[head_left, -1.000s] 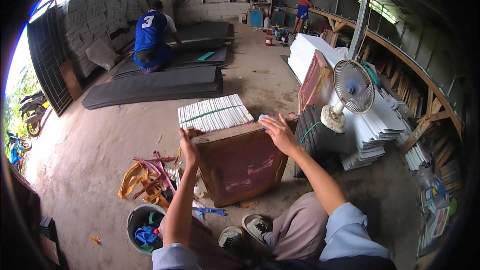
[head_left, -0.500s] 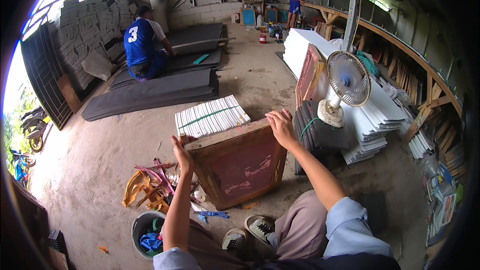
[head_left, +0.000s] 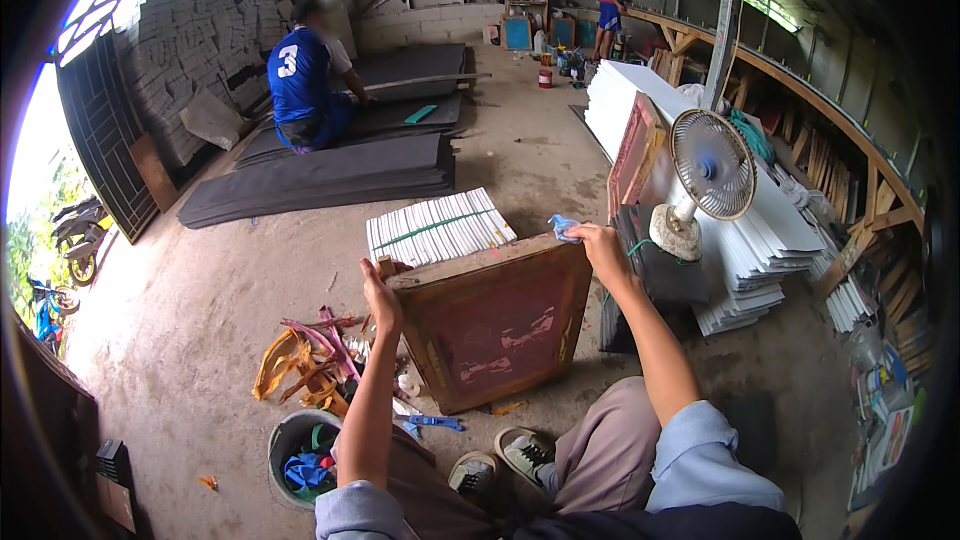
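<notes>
A wooden screen-printing frame (head_left: 500, 325) with dark red mesh stands on edge, tilted, in front of my knees. My left hand (head_left: 382, 300) is wrapped round its upper left corner. At its upper right corner my right hand (head_left: 606, 252) pinches a small light-blue rag (head_left: 564, 227) between thumb and fingers; whether that hand also touches the wood I cannot tell. Just beyond the frame lies a stack of white strips (head_left: 435, 228) bound with a green band.
Orange and pink scraps (head_left: 305, 365), a blue-handled cutter (head_left: 435, 422) and a bucket of rags (head_left: 300, 460) lie at left. A fan (head_left: 708, 168) stands right, beside white sheets (head_left: 770, 230). A person in blue (head_left: 305, 90) crouches over dark sheets; another person (head_left: 612, 0) stands far back.
My right hand has shifted from lying over the frame's upper right corner to pinching a blue rag there. The whole view has swung slightly left; my left hand keeps its hold.
</notes>
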Action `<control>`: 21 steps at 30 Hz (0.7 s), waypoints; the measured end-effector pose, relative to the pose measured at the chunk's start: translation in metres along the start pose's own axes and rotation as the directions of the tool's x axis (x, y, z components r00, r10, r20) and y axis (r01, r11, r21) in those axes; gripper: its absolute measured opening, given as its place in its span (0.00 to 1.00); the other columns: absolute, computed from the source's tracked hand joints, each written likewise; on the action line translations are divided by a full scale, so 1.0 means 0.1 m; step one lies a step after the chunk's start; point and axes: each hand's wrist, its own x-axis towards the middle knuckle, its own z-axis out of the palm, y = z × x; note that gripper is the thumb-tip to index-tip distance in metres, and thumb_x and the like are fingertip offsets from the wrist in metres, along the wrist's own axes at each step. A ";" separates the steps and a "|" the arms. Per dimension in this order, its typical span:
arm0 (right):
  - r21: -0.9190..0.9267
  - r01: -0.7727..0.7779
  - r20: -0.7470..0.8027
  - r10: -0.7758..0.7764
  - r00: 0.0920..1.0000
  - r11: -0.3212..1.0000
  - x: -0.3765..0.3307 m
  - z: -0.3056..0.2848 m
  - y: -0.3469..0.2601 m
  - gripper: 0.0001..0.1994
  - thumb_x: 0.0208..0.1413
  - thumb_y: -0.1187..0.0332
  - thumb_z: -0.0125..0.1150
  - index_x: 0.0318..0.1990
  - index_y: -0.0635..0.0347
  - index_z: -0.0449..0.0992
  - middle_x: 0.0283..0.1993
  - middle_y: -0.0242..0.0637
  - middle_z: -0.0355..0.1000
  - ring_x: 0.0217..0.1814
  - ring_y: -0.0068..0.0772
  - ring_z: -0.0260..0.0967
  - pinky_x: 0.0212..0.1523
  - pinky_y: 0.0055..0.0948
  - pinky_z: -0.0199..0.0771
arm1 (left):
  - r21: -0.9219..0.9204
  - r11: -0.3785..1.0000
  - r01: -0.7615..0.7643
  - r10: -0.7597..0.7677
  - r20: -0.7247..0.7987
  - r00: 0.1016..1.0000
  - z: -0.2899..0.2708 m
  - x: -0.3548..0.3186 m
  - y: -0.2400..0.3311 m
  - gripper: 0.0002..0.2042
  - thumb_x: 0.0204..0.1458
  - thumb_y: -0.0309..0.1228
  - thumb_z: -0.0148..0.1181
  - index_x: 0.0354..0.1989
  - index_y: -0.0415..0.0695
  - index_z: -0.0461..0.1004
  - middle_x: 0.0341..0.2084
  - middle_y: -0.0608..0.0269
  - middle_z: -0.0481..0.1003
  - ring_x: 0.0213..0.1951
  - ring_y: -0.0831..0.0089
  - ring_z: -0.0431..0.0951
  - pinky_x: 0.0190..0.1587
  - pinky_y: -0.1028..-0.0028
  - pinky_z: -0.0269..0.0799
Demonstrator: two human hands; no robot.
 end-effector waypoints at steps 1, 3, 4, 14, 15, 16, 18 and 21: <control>0.007 -0.020 -0.024 0.020 1.000 1.000 0.00 -0.01 0.02 0.13 0.47 0.86 0.53 0.37 0.65 0.81 0.39 0.47 0.78 0.41 0.45 0.78 0.44 0.34 0.77 | 0.016 1.000 -0.011 0.011 0.000 1.000 0.02 -0.03 0.01 0.39 0.64 0.59 0.28 0.28 0.35 0.77 0.24 0.58 0.77 0.30 0.70 0.75 0.41 0.70 0.69; 0.027 -0.056 -0.069 0.058 0.996 0.998 -0.01 -0.03 0.03 0.13 0.47 0.84 0.53 0.36 0.63 0.82 0.36 0.47 0.79 0.39 0.46 0.78 0.42 0.36 0.77 | 0.032 0.999 0.000 0.000 0.007 1.000 0.03 -0.04 0.03 0.39 0.64 0.59 0.27 0.27 0.35 0.77 0.25 0.58 0.77 0.30 0.70 0.75 0.41 0.70 0.68; 0.067 -0.159 -0.131 0.167 0.977 0.985 0.00 -0.06 0.04 0.12 0.47 0.84 0.53 0.35 0.63 0.82 0.36 0.47 0.79 0.38 0.46 0.78 0.42 0.37 0.77 | 0.039 0.999 0.006 -0.006 0.010 1.000 0.04 -0.05 0.03 0.39 0.64 0.59 0.27 0.27 0.35 0.77 0.25 0.58 0.77 0.30 0.70 0.75 0.41 0.70 0.68; -0.317 -0.019 -0.040 0.007 0.999 0.948 -0.23 0.15 0.13 0.17 0.58 0.80 0.48 0.54 0.71 0.71 0.57 0.54 0.69 0.65 0.52 0.62 0.65 0.40 0.63 | 0.065 0.998 -0.020 0.021 -0.018 1.000 0.04 -0.01 0.05 0.39 0.64 0.58 0.25 0.28 0.35 0.77 0.25 0.57 0.78 0.30 0.69 0.75 0.42 0.69 0.69; -0.403 0.007 -0.038 -0.025 0.999 0.915 -0.26 0.17 0.09 0.17 0.57 0.80 0.49 0.54 0.71 0.71 0.57 0.54 0.69 0.64 0.51 0.63 0.64 0.40 0.64 | 0.073 0.997 -0.024 0.025 -0.015 1.000 0.03 -0.03 0.05 0.39 0.64 0.58 0.25 0.29 0.35 0.77 0.25 0.57 0.78 0.30 0.68 0.75 0.42 0.69 0.69; -0.487 0.035 -0.032 -0.058 0.998 0.873 -0.29 0.19 0.06 0.17 0.56 0.79 0.50 0.53 0.71 0.72 0.56 0.54 0.70 0.63 0.51 0.64 0.64 0.40 0.65 | 0.080 0.996 -0.028 0.029 -0.013 1.000 0.03 -0.05 0.05 0.39 0.64 0.58 0.25 0.29 0.35 0.77 0.25 0.57 0.78 0.30 0.68 0.76 0.42 0.69 0.69; -0.585 0.065 -0.008 -0.086 0.996 0.809 -0.29 0.19 0.00 0.16 0.55 0.78 0.52 0.52 0.71 0.72 0.55 0.54 0.71 0.62 0.49 0.67 0.63 0.40 0.67 | 0.082 0.996 -0.037 0.039 -0.013 0.999 0.04 -0.05 0.07 0.40 0.64 0.58 0.25 0.29 0.34 0.77 0.24 0.57 0.78 0.29 0.68 0.76 0.41 0.68 0.69; -0.637 0.090 0.002 -0.116 0.993 0.766 -0.29 0.16 -0.03 0.15 0.52 0.78 0.57 0.48 0.71 0.74 0.51 0.52 0.73 0.56 0.46 0.72 0.59 0.36 0.72 | 0.072 0.997 -0.033 0.035 -0.023 0.999 0.06 -0.09 0.05 0.40 0.64 0.58 0.25 0.28 0.34 0.77 0.23 0.57 0.78 0.29 0.68 0.75 0.40 0.68 0.69</control>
